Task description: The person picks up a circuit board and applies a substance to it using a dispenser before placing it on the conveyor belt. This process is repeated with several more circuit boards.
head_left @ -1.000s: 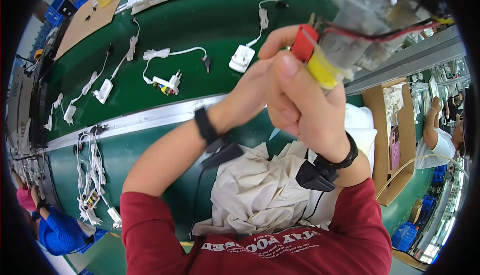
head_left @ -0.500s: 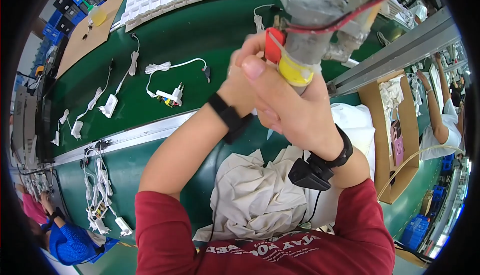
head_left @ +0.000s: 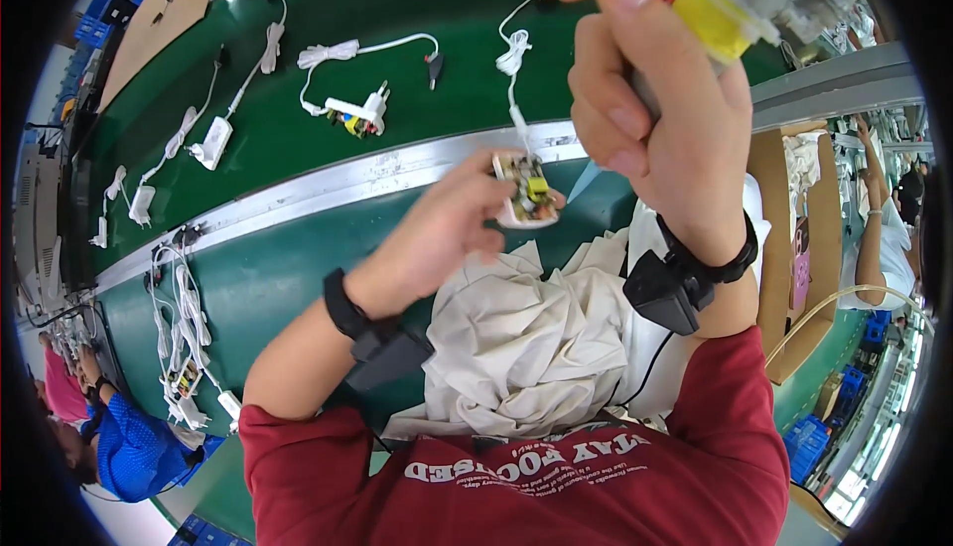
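Observation:
My left hand (head_left: 442,223) grips a white power adapter (head_left: 526,192) whose case is open, with the circuit board and a yellow part showing. A white tied-up cable (head_left: 513,53) runs from it across the metal rail onto the green belt. At the upper right my right hand (head_left: 665,109) is closed round a grey hanging tool (head_left: 774,0) with a yellow band and a red lever; its upper end is cut off by the frame edge. Below both hands lies a crumpled off-white cloth (head_left: 536,333).
Several white adapters with cables lie on the green belt (head_left: 397,164), one with its board exposed (head_left: 359,114). A metal rail (head_left: 298,213) edges it. More adapters (head_left: 189,347) lie at the near left. A cardboard box (head_left: 819,278) stands right. Co-workers sit on both sides.
My hands, close together at the tool before, are now apart. The left has come down and left with the opened adapter; the right has moved up and right with the tool.

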`<state>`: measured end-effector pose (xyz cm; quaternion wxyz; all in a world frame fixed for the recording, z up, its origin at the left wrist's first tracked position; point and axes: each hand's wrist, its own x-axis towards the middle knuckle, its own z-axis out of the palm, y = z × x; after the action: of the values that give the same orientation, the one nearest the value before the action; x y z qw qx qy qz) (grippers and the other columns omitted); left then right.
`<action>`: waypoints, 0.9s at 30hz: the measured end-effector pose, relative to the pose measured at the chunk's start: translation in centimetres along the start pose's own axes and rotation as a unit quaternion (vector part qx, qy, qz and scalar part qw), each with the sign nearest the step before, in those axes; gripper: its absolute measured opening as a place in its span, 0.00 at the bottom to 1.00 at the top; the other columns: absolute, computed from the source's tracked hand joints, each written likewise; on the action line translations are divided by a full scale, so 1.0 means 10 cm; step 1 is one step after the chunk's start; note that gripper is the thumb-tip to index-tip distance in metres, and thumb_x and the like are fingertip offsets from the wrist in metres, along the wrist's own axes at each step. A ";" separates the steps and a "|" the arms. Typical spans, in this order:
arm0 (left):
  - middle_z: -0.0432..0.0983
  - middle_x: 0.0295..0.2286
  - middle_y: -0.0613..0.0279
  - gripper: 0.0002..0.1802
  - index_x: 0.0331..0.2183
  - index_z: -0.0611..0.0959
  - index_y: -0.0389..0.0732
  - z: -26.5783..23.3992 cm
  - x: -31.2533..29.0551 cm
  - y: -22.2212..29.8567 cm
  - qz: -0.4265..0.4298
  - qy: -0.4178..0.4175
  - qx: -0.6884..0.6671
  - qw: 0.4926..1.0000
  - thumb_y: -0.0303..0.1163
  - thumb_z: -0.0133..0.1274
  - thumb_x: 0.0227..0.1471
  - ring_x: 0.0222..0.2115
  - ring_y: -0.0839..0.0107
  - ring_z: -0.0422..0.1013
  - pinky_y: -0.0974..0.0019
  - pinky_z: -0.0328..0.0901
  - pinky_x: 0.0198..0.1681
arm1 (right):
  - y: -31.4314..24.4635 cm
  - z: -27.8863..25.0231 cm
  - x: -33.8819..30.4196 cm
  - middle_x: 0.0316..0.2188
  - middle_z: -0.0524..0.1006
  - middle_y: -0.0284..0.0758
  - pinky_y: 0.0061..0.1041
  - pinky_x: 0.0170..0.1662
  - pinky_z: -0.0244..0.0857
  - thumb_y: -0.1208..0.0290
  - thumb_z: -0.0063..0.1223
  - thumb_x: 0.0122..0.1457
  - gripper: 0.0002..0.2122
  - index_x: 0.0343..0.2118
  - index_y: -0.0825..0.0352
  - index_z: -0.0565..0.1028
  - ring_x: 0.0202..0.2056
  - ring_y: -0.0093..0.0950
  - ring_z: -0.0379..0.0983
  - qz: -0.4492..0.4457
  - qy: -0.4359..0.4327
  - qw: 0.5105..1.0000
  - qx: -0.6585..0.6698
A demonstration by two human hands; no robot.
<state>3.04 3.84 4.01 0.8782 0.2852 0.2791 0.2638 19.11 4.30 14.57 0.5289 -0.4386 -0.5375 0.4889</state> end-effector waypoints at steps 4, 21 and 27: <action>0.71 0.47 0.55 0.21 0.53 0.61 0.39 -0.01 0.00 -0.31 0.016 -0.048 0.006 0.999 0.28 0.44 0.59 0.44 0.73 0.71 0.77 0.68 0.25 | 0.21 0.10 0.01 0.10 0.57 0.23 0.14 0.12 0.43 0.62 0.39 0.66 0.12 0.39 0.67 0.68 0.09 0.12 0.50 0.024 0.010 1.000 -0.009; 0.68 0.49 0.52 0.22 0.54 0.62 0.39 -0.24 0.01 -0.45 0.060 -0.084 0.023 0.994 0.28 0.44 0.59 0.49 0.65 0.69 0.69 0.74 0.34 | 0.41 0.29 0.02 0.10 0.57 0.23 0.14 0.12 0.43 0.61 0.39 0.66 0.13 0.39 0.68 0.68 0.09 0.12 0.49 0.055 0.059 0.997 -0.019; 0.69 0.48 0.53 0.21 0.54 0.63 0.39 -0.30 0.01 -0.46 0.041 -0.059 -0.006 0.997 0.25 0.43 0.58 0.46 0.68 0.70 0.66 0.74 0.37 | 0.38 0.34 -0.04 0.10 0.57 0.23 0.14 0.12 0.43 0.61 0.38 0.66 0.13 0.40 0.68 0.68 0.09 0.12 0.49 0.058 0.074 0.995 -0.016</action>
<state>2.58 1.79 -1.05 0.8833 0.3060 0.2130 0.2842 15.56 4.19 10.91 0.5309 -0.5123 -0.4784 0.4762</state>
